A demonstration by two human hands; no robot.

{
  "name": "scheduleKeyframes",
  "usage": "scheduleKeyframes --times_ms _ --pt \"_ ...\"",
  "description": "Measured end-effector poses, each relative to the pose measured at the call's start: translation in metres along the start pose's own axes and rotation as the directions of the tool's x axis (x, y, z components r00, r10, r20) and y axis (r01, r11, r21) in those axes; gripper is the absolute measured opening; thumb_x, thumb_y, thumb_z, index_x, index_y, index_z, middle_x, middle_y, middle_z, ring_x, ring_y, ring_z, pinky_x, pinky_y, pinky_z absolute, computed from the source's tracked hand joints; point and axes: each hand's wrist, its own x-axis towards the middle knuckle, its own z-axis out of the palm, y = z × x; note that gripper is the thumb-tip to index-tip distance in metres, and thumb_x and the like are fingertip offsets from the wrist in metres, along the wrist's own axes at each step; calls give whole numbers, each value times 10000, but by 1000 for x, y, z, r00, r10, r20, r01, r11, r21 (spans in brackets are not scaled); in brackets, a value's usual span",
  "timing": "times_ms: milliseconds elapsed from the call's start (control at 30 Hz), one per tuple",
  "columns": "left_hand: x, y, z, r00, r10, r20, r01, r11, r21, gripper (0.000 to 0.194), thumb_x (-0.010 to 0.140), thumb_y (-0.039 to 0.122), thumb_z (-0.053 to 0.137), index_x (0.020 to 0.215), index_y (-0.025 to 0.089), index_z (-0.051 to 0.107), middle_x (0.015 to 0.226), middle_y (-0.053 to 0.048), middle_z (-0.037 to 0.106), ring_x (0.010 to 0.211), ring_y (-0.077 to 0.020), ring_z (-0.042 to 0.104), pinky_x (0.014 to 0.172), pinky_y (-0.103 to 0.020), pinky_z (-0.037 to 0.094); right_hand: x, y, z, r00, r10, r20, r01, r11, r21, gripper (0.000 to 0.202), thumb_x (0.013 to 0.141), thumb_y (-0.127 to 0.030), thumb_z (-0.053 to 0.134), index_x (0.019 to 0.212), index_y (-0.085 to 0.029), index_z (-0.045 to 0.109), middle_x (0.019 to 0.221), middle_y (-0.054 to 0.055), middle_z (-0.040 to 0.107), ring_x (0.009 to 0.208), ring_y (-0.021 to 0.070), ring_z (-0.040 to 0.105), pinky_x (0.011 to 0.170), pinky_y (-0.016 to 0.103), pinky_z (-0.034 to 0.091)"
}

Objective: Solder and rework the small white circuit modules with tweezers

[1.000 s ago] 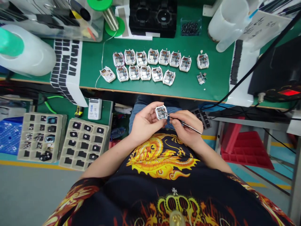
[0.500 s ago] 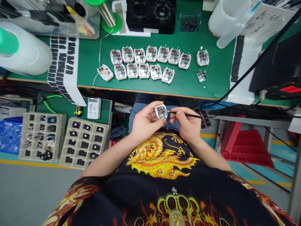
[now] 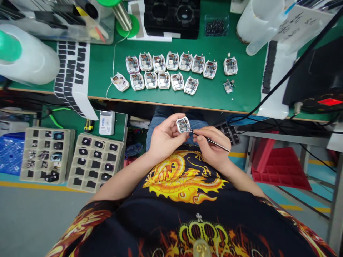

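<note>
L hand (image 3: 164, 139) pinching white squarish circuit-filled case (image 3: 183, 124) nr front edge of green surface (image 3: 209, 94); R hand (image 3: 214, 152) pinching slim dark tool (image 3: 218, 145).

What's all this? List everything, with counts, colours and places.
Watch case: 1, white, held
Tool: 1, dark, held
Bench: 1, green, ahead
Resting cases: 14, mostly white, bench
Circuit board: 1, grey, bench right
Bottle: 1, white-and-green, far left
Spool: 1, green-and-silver, back left
Box: 1, black, back middle
Small tray: 1, clear, right of box
Jug: 1, white, back right
Sheets: 2, black-and-white, both sides
Machine: 1, black, far right
Compartment trays: 2, beige, lower left
Red trays: count unclear, lower right
Leftover clutter: uncounted, mixed, edges
Shirt: 1, black-and-yellow, worn
Left hand: 1, bare, holding watch case
Right hand: 1, bare, holding tool
</note>
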Motion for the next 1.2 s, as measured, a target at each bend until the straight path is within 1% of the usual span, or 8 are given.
scheduleKeyframes --times_ms 300,433,600,733,833,967,1067,1200 --pt "-1 2 2 1000 4 -2 -4 1000 3 614 837 188 942 1407 247 720 1043 -17 809 830 -128 769 768 -239 670 1 -1 1 999 -28 15 28 1000 -10 267 1041 -187 749 1230 -336 866 972 17 892 862 203 845 801 384 719" --pt "-1 2 3 1000 8 -14 -8 1000 -4 607 829 174 944 1391 249 728 1032 -13 815 831 -127 777 778 -241 678 -3 0 5 988 151 -22 -148 983 112 155 1051 -296 776 1150 -330 890 974 25 884 784 195 836 737 376 724" --pt "-1 1 3 1000 16 -5 -16 1000 5 625 827 211 968 1401 233 721 1040 -25 824 814 -140 787 752 -258 687 -2 10 15 845 534 10 -479 748 459 212 1007 -479 849 1024 -271 886 814 2 848 593 132 756 570 268 669" --pt "-2 -2 4 1000 3 30 -3 1000 -14 585 859 223 954 1395 229 719 1107 -40 829 904 -156 818 820 -268 699 -1 10 19 798 581 160 -557 609 565 254 983 -497 873 985 -243 875 731 -7 815 559 128 738 523 244 637" --pt "-2 -5 4 999 21 26 -20 1000 -8 585 871 218 929 1415 229 712 1084 -32 818 888 -142 799 806 -249 680 -2 3 15 866 496 64 -470 763 444 207 1036 -444 816 1028 -246 875 816 8 845 603 130 762 575 262 665" --pt "-2 -7 4 999 38 12 -38 999 29 597 867 195 900 1431 239 708 1073 -24 807 873 -130 772 771 -225 653 -4 -4 7 996 83 -35 -81 995 65 153 1057 -245 764 1168 -270 865 994 36 880 819 175 838 771 340 729" --pt "-3 -7 5 998 67 14 -68 994 85 587 876 172 864 1438 237 711 1073 -28 805 893 -134 768 766 -217 640 -4 -2 6 983 -182 24 184 975 -125 267 1027 -135 758 1258 -253 825 1020 50 884 916 199 843 844 365 731" --pt "-4 -6 4 992 126 26 -128 970 208 572 901 179 826 1458 232 711 1075 -29 807 896 -139 771 781 -226 643 -1 1 9 960 -270 71 279 936 -215 269 1032 -119 740 1271 -233 789 1020 54 880 883 195 838 813 353 729"
